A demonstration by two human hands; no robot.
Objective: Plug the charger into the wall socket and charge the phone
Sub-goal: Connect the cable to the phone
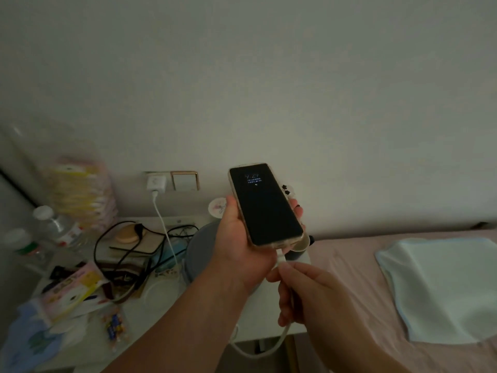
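Note:
My left hand (236, 235) grips a black phone (265, 205) in a clear case, screen up, with a dim clock display lit near its top. My right hand (304, 294) pinches the white cable (281, 258) right at its connector, which sits in the phone's bottom port. The cable loops down below my right hand and runs back over the bedside table. A white charger (156, 182) sits plugged into the wall socket (149, 173), with the cable hanging down from it.
A wall switch (185, 180) is beside the socket. The bedside table (188, 220) holds black cords, water bottles (57, 227), snack packets and a grey round container (200, 249). At right lies a bed with a pink sheet (349, 265) and a pale folded cloth (441, 289).

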